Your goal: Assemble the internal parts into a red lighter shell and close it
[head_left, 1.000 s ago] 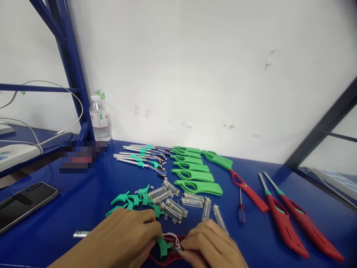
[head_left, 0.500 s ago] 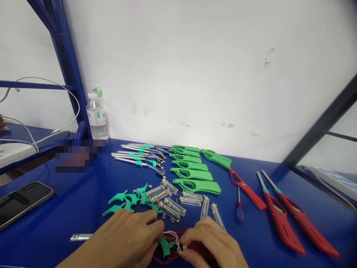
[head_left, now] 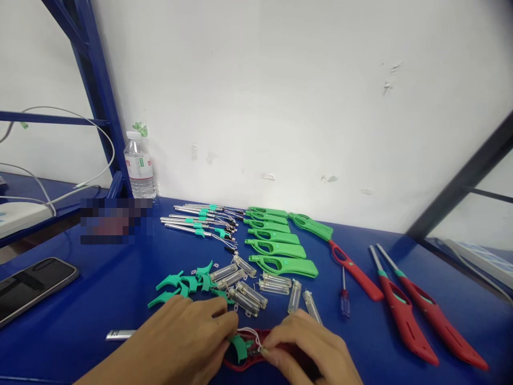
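Near the front edge, a red lighter casing (head_left: 240, 368) lies between my hands, its inside facing up. A green trigger (head_left: 241, 350) sits in it, and thin white wires (head_left: 254, 332) loop above. My left hand (head_left: 192, 334) is closed on the casing's left end; a metal tube (head_left: 120, 335) sticks out to the left beyond my wrist. With thumb and index finger, my right hand (head_left: 312, 345) pinches the wires at the casing's right part, where its palm covers the rest. Just beyond are loose green triggers (head_left: 170, 282) and clear fuel tanks (head_left: 273, 287).
Green casings (head_left: 284, 266) and metal tubes with wires (head_left: 186, 230) lie in rows at the back. To the right are a red casing half (head_left: 363, 279), a screwdriver (head_left: 345, 303) and two red lighters (head_left: 412, 329). A phone (head_left: 38, 286) and water bottle (head_left: 140, 168) stand left.
My right fingers have shifted slightly at the wires, and the black piece seen by their tips no longer shows clearly. The casing and tube have moved slightly right.
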A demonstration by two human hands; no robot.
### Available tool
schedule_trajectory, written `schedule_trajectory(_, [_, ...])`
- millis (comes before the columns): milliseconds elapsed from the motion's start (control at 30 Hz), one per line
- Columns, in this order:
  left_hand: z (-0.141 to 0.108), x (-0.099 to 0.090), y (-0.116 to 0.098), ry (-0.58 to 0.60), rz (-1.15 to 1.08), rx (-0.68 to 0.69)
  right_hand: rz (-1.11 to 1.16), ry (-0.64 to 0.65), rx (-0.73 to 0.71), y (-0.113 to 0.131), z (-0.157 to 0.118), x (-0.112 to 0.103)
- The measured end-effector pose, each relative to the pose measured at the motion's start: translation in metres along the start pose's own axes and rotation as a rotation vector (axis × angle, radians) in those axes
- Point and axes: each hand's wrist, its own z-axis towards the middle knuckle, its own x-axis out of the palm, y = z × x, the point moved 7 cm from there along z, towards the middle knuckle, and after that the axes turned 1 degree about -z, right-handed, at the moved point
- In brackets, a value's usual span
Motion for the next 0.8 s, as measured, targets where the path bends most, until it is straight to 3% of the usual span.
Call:
schedule_trajectory(333, [0.001,0.005,0.001,-0.048,0.019,0.01,0.06,0.114,0.158,-0.019,-0.003,0.007])
schedule_trajectory(633, [0.003,0.001,-0.008,0.12,0.058,-0.032,0.11,0.128,0.298,-0.031,-0.009,0.011])
schedule_trajectory(800, [0.002,-0.004,-0.012,0.128,0.076,-0.003,0.133,0.115,0.303,-0.03,-0.009,0.01])
